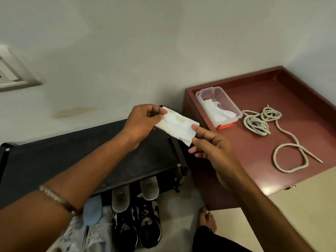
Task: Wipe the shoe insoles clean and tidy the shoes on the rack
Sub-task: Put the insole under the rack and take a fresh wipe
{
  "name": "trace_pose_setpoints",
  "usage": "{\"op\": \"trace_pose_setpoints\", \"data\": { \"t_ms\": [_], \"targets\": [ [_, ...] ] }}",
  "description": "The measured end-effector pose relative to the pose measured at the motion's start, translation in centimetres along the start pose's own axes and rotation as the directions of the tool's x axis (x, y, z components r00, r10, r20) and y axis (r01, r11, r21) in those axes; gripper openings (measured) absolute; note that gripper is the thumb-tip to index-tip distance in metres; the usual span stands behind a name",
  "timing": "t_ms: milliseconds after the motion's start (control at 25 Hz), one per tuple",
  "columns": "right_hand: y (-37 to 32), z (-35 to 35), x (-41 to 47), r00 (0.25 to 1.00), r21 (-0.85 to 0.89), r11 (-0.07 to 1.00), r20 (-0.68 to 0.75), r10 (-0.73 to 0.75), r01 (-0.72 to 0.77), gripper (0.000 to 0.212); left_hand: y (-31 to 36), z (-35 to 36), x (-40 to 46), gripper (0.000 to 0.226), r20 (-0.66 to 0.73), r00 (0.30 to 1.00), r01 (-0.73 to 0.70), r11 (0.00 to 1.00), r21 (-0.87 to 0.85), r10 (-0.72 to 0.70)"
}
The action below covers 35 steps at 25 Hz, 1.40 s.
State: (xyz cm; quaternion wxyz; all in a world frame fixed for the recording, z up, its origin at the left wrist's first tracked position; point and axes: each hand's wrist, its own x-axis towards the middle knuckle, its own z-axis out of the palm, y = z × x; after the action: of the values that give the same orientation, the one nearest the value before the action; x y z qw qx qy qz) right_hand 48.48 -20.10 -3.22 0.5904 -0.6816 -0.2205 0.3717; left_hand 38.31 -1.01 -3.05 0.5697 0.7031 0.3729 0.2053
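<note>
Head view: looking down over both forearms, near things first.
Black sneakers: a pair on the floor well below both hands, toes toward the rack.
Grey insoles: two lie just beyond those sneakers under the left forearm; a blue insole sits beside them, nearer the left wrist.
Patterned shoe: under the left forearm at the bottom edge, partly hidden.
Rack: its dark top shelf runs beneath the left arm and both hands.
Right hand: thumb and fingers pinch the near corner of the wipe.
Left hand: fingers pinch the far end, so the wipe is stretched between the two hands, faint yellowish marks on it.
Cabinet top: to the right of the right hand, carrying an open clear tub with white wipes in it, and a pale shoelace coiled beyond that.
Step in hand: seemingly spreading or refolding the wipe for a clean face.
Next move: probably free one hand, reach down for an insole, then rub with the unmarked side.
</note>
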Motion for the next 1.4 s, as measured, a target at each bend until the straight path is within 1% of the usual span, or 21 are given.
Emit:
{"op": "trace_pose_setpoints", "data": {
  "t_ms": [80, 160, 240, 360, 440, 520, 600, 640, 680, 760, 800, 920, 1000, 1040, 1120, 1200, 1320, 1400],
  "targets": [
    [-0.2, -2.3, 0.9, 0.999, 0.014, 1.000, -0.048, -0.012, 0.013, 0.040, 1.4, 2.6, 2.5, 0.015, 0.060, 0.997, -0.048, 0.996, 0.074, 0.044],
    [-0.3, -4.3, 1.9, 0.997, 0.024, 1.000, -0.079, -0.016, 0.018, 0.041, 2.6, 5.1, 4.8, 0.016, 0.091, 0.993, -0.084, 0.986, 0.143, 0.071],
    [-0.1, -5.9, 2.8, 0.996, -0.001, 1.000, -0.090, -0.027, 0.027, 0.044, 3.5, 7.3, 6.9, 0.016, 0.117, 0.989, -0.116, 0.974, 0.197, 0.094],
    [0.3, -7.5, 4.5, 0.995, -0.009, 1.000, -0.101, -0.006, 0.005, 0.048, 4.2, 9.5, 9.8, 0.016, 0.174, 0.976, -0.181, 0.933, 0.310, 0.131],
    [0.5, -8.3, 5.5, 0.993, -0.055, 0.998, -0.118, -0.008, 0.001, 0.049, 4.3, 10.8, 11.3, 0.016, 0.198, 0.968, -0.221, 0.901, 0.374, 0.156],
    [0.6, -8.9, 6.5, 0.993, -0.119, 0.993, -0.120, -0.013, -0.001, 0.054, 4.4, 12.1, 12.5, 0.017, 0.193, 0.964, -0.250, 0.872, 0.421, 0.183],
    [0.6, -9.5, 7.4, 0.993, -0.227, 0.974, -0.117, -0.031, 0.003, 0.059, 4.4, 13.2, 13.5, 0.018, 0.195, 0.956, -0.289, 0.829, 0.479, 0.220],
    [0.5, -9.7, 7.8, 0.992, -0.338, 0.941, -0.115, -0.059, 0.017, 0.061, 4.4, 13.6, 13.9, 0.018, 0.205, 0.950, -0.309, 0.802, 0.511, 0.235],
    [0.4, -10.1, 8.2, 0.989, -0.477, 0.878, -0.110, -0.095, 0.032, 0.061, 4.3, 14.1, 14.3, 0.018, 0.221, 0.943, -0.329, 0.773, 0.543, 0.247],
    [0.4, -10.5, 9.0, 0.984, -0.714, 0.696, -0.061, -0.168, 0.074, 0.056, 4.0, 14.9, 15.0, 0.017, 0.256, 0.927, -0.374, 0.701, 0.607, 0.273],
    [0.5, -10.6, 9.2, 0.981, -0.790, 0.605, -0.021, -0.194, 0.103, 0.050, 3.8, 15.2, 15.2, 0.016, 0.271, 0.917, -0.398, 0.660, 0.637, 0.292],
    [1.0, -10.4, 9.8, 0.966, -0.917, 0.360, 0.082, -0.245, 0.170, 0.038, 3.2, 15.9, 15.2, 0.017, 0.336, 0.866, -0.489, 0.491, 0.720, 0.370],
    [1.2, -10.2, 10.1, 0.957, -0.957, 0.236, 0.105, -0.270, 0.171, 0.030, 3.0, 15.9, 15.2, 0.017, 0.385, 0.828, -0.539, 0.386, 0.749, 0.408],
    [1.2, -10.2, 10.1, 0.954, -0.967, 0.190, 0.112, -0.277, 0.168, 0.030, 3.0, 16.0, 15.2, 0.017, 0.403, 0.813, -0.554, 0.344, 0.758, 0.420],
    [1.2, -10.0, 10.2, 0.954, -0.980, 0.125, 0.114, -0.277, 0.154, 0.032, 2.8, 16.1, 15.1, 0.018, 0.428, 0.790, -0.572, 0.277, 0.772, 0.439],
    [1.2, -10.0, 10.2, 0.950, -0.985, 0.094, 0.114, -0.292, 0.147, 0.032, 2.8, 16.2, 15.1, 0.018, 0.439, 0.777, -0.582, 0.249, 0.774, 0.451],
    [1.2, -10.0, 10.3, 0.941, -0.985, 0.083, 0.116, -0.318, 0.150, 0.032, 2.8, 16.4, 15.1, 0.017, 0.448, 0.780, -0.580, 0.236, 0.779, 0.436],
    [1.1, -10.1, 10.1, 0.938, -0.983, 0.097, 0.114, -0.328, 0.153, 0.033, 3.1, 16.3, 15.0, 0.017, 0.435, 0.796, -0.565, 0.260, 0.783, 0.422]
  ]
}}
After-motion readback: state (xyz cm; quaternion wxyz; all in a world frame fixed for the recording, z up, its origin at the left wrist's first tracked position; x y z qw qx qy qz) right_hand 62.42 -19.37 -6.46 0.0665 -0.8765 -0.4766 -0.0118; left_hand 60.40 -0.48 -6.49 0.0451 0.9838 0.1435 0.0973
